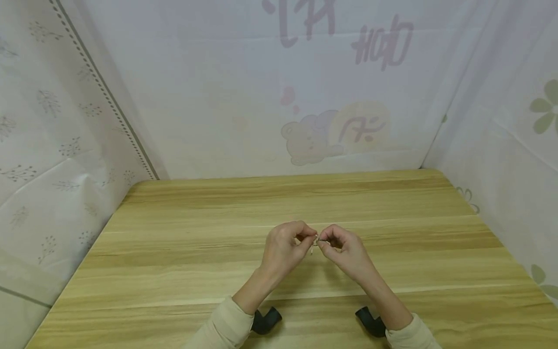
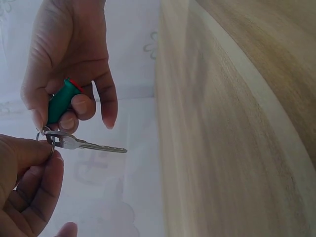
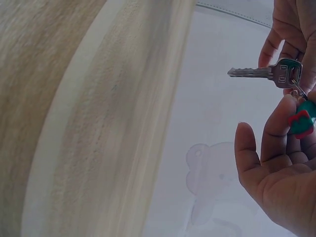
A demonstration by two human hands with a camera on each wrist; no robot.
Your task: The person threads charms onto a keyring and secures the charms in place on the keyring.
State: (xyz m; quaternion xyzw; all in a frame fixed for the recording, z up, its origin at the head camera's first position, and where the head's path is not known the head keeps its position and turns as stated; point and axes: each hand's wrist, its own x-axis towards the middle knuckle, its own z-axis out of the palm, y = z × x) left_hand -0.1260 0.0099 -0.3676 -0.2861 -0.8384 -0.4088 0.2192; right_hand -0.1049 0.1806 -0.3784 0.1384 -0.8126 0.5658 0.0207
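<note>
Both hands meet above the table, close together in the head view. My left hand [image 1: 282, 247] pinches a metal key ring [image 3: 299, 90] between thumb and finger. A silver key [image 2: 94, 145] hangs on that ring, its toothed blade pointing away from the fingers; the key [image 3: 252, 72] shows most fully in the right wrist view. On the same ring is a small green charm with red parts [image 2: 62, 101], held in the curled fingers of my right hand [image 1: 348, 249]. The right thumb and fingertip pinch near where charm and ring join. In the head view the fingers mostly hide these things.
A wood-grain table [image 1: 174, 252] spreads under the hands. Two black curved objects [image 1: 268, 321] lie by the forearms near the front, partly covered by them. Pale printed cloth [image 1: 209, 97] hangs behind the table and along both sides.
</note>
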